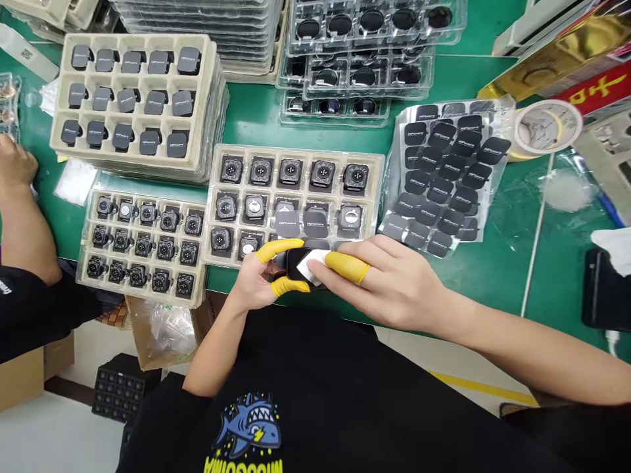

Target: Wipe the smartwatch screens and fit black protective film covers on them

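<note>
Your left hand (256, 279) grips a small black square watch body (294, 265) between yellow-cotted thumb and forefinger, at the near table edge just below the clear tray of watch bodies (296, 197). Your right hand (394, 282) lies flat across it, its yellow-cotted forefinger pressing what appears to be a white film (313, 261) onto the glossy face

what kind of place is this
Most likely an electronics assembly or packing bench. Trays of small watch bodies cover a green work mat, a sheet of black stickers lies beside them, and the left hand wears yellow finger cots.
</note>
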`<action>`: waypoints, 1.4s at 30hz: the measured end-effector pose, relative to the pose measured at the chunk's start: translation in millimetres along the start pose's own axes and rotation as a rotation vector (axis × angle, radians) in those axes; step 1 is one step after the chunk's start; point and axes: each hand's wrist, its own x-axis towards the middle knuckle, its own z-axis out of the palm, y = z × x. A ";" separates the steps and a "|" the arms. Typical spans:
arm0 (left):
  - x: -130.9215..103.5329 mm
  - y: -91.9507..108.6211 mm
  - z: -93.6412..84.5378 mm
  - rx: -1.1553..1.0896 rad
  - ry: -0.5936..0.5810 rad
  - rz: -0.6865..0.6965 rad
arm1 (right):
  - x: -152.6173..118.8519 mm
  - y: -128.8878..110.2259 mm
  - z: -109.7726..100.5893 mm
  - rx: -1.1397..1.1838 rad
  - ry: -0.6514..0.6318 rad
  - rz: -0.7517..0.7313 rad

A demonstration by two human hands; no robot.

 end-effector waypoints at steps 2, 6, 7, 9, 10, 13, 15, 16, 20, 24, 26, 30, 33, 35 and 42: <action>-0.3 1.3 1.2 -0.011 0.015 -0.038 | -0.5 -2.7 -0.2 0.025 -0.008 -0.038; -0.7 2.8 0.1 -0.040 -0.008 -0.084 | -1.5 -4.5 -1.8 0.095 -0.042 -0.111; -0.6 2.9 -1.0 -0.040 -0.022 -0.093 | -1.1 -4.4 -1.3 0.111 -0.046 -0.125; -0.6 2.8 -3.7 -0.018 -0.066 -0.111 | 1.3 -3.9 1.3 0.124 -0.051 -0.150; -0.5 2.6 -4.9 0.002 -0.084 -0.119 | 3.1 -3.6 3.4 0.120 -0.054 -0.161; -0.6 0.9 -6.7 0.047 -0.109 -0.110 | 10.6 -1.7 9.9 0.070 -0.082 -0.177; -1.0 -0.4 -5.9 0.029 -0.087 -0.085 | 15.3 1.4 12.3 0.025 -0.099 -0.161; -1.4 -0.8 -4.9 0.010 -0.073 -0.080 | 16.9 3.6 12.4 0.003 -0.107 -0.148; -3.9 -0.3 -0.3 -0.055 -0.033 -0.120 | 13.9 13.3 4.4 -0.041 -0.111 -0.101; -3.4 0.7 1.9 -0.068 -0.012 -0.106 | -0.7 13.8 -10.2 -0.020 -0.035 -0.012; -1.8 0.9 1.6 -0.063 -0.004 -0.089 | -7.1 8.4 -15.9 0.005 0.010 0.023; 0.7 1.2 -0.8 -0.045 -0.019 -0.078 | -9.3 -6.2 -16.0 0.076 0.017 -0.033; 1.0 1.3 -2.4 -0.033 -0.046 -0.078 | -3.3 -11.6 -5.8 0.089 0.004 -0.070; 0.5 1.2 -2.7 -0.029 -0.064 -0.072 | 1.0 -9.6 3.0 0.067 0.009 -0.083; -4.8 -0.1 -0.6 -0.047 0.032 -0.046 | -2.6 22.1 10.4 -0.172 -0.015 0.029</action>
